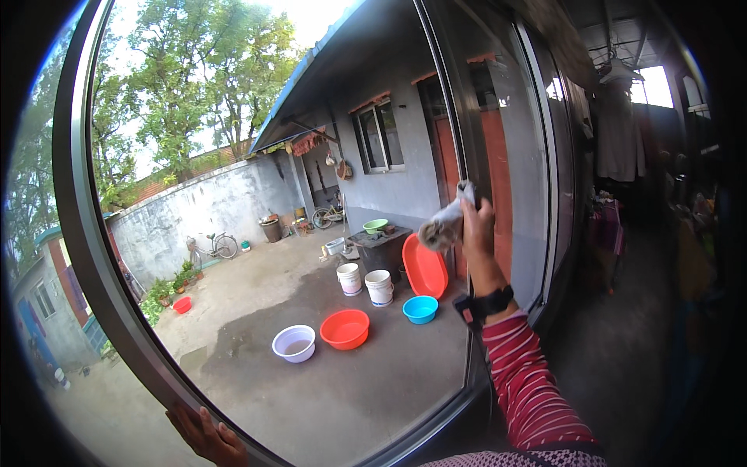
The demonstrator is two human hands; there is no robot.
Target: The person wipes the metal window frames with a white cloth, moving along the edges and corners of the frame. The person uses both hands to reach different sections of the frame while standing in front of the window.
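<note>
My right hand [478, 225] is raised beside the upright bar of a metal window frame [464, 117]. It holds a bunched, grey-white cloth [442, 229], whose lower end hangs to the left of my fingers. A dark strap with a small device [487, 303] sits on that wrist, above a red striped sleeve. At the lower left, my left hand [207, 435] grips the curved-looking side frame [125, 327] of the same window. Whether glass fills the opening between the two hands is hard to tell.
Through the window lies a concrete yard with a red basin [345, 330], a white basin [294, 344], a blue basin [420, 309], two white buckets [380, 289] and a leaning red tub [424, 265]. Hung clothing [620, 140] is in the dim passage on the right.
</note>
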